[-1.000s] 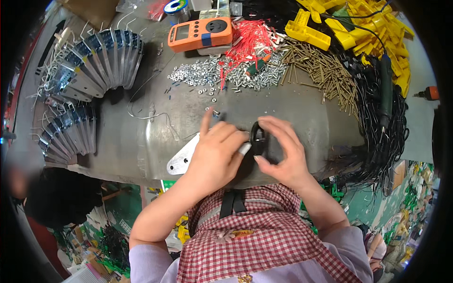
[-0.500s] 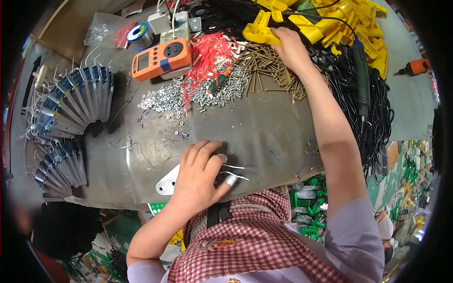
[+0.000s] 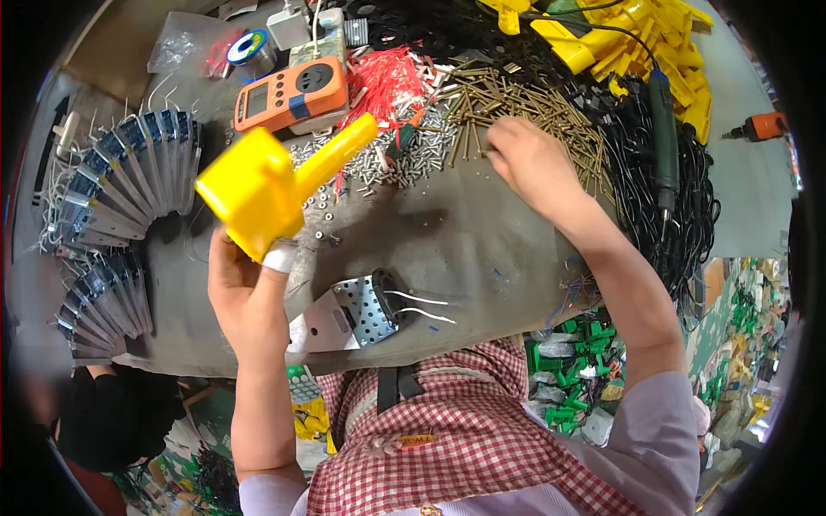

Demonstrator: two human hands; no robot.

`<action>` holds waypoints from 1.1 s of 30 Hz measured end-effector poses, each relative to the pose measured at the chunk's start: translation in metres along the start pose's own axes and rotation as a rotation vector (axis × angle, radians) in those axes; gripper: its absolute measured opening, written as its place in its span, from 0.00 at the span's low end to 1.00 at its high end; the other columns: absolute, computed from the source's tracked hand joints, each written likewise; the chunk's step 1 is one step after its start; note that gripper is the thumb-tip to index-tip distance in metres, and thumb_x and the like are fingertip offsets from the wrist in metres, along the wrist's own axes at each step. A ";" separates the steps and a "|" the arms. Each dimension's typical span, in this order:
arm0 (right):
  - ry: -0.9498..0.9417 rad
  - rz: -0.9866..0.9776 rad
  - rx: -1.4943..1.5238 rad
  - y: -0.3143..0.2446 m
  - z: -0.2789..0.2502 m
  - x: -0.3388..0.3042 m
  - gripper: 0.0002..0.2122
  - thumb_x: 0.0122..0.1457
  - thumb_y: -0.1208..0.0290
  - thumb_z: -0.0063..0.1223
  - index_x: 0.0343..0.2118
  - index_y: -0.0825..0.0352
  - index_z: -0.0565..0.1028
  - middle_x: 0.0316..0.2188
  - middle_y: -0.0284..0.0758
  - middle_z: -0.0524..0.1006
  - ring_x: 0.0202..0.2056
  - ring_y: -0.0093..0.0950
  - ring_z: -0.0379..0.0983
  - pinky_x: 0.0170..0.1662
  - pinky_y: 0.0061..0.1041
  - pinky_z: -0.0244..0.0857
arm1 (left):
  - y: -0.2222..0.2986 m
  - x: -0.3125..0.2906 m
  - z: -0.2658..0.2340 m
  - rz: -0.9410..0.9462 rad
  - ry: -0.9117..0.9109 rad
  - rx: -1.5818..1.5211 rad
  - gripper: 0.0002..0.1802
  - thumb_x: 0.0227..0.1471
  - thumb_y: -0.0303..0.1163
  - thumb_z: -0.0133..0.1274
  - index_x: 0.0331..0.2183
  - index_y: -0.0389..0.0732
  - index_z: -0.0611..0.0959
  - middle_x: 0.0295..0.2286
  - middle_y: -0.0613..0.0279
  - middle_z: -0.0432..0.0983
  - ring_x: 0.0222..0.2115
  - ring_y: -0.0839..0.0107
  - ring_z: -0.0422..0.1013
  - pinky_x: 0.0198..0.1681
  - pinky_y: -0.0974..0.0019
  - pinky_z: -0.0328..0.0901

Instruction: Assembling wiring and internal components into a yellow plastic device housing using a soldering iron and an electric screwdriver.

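My left hand [image 3: 254, 297], its thumb tip wrapped in white, grips a yellow plastic housing [image 3: 254, 185] with a long handle, raised above the table's left side. My right hand [image 3: 535, 168] is at the near edge of a pile of long brass-coloured screws [image 3: 551, 116]. Its fingers are curled in and slightly blurred; whatever they pinch is hidden. On the table in front of me lies a metal plate assembly [image 3: 366, 311], with a perforated part, a black rounded piece and two white wires [image 3: 422, 314]. Neither hand touches it.
Small silver screws [image 3: 422, 159], red-and-white wires [image 3: 379, 82] and an orange meter [image 3: 292, 90] sit at the back. Plate assemblies [image 3: 142, 163] fan out left. Yellow housings [image 3: 662, 52], black cables [image 3: 624, 138] and a hanging electric screwdriver [image 3: 661, 146] are on the right.
My left hand has left the metal plate assembly and now holds a yellow housing up at the left. My right hand has let go of the yellow housing and moved nearer, to the brass screws.
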State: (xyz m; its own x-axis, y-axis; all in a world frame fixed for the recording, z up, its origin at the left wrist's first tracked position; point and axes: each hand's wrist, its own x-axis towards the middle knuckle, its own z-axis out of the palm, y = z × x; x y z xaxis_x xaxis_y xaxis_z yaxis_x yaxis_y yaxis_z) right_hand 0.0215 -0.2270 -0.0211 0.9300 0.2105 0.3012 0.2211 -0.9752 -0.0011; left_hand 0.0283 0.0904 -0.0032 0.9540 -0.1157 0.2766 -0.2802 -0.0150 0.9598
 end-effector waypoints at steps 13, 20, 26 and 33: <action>-0.232 -0.163 0.116 -0.024 0.001 0.027 0.07 0.51 0.75 0.44 0.31 0.70 0.70 0.33 0.41 0.70 0.38 0.38 0.70 0.39 0.34 0.67 | -0.010 -0.014 0.001 -0.496 0.069 -0.738 0.23 0.51 0.28 0.52 0.48 0.40 0.65 0.45 0.54 0.69 0.45 0.59 0.69 0.49 0.51 0.66; -0.192 -0.206 0.021 -0.033 -0.006 0.021 0.08 0.51 0.77 0.42 0.34 0.68 0.71 0.32 0.38 0.70 0.38 0.37 0.70 0.38 0.32 0.67 | -0.010 -0.019 0.006 -0.530 0.079 -0.814 0.23 0.51 0.27 0.51 0.48 0.39 0.64 0.45 0.53 0.69 0.46 0.60 0.69 0.53 0.53 0.62; -0.063 -0.213 0.012 -0.011 0.001 0.033 0.09 0.45 0.78 0.51 0.32 0.68 0.70 0.29 0.39 0.71 0.32 0.36 0.72 0.34 0.33 0.68 | -0.014 -0.018 0.017 -0.548 0.013 -0.915 0.26 0.52 0.30 0.51 0.51 0.37 0.63 0.48 0.52 0.68 0.48 0.58 0.67 0.55 0.55 0.60; -0.070 0.206 1.586 -0.106 -0.051 0.015 0.06 0.57 0.77 0.50 0.38 0.70 0.70 0.29 0.34 0.76 0.27 0.18 0.72 0.29 0.16 0.67 | -0.008 -0.025 0.020 -0.565 -0.078 -0.991 0.31 0.52 0.32 0.53 0.55 0.39 0.60 0.50 0.52 0.64 0.51 0.59 0.64 0.56 0.57 0.60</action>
State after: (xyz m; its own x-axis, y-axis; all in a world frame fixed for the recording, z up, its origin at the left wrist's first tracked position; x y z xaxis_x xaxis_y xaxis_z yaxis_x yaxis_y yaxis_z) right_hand -0.0027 -0.1241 0.0320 0.9822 0.1369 0.1286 0.1217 0.0574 -0.9909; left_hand 0.0040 0.0736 -0.0186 0.8980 -0.4030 -0.1767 0.4271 0.7018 0.5701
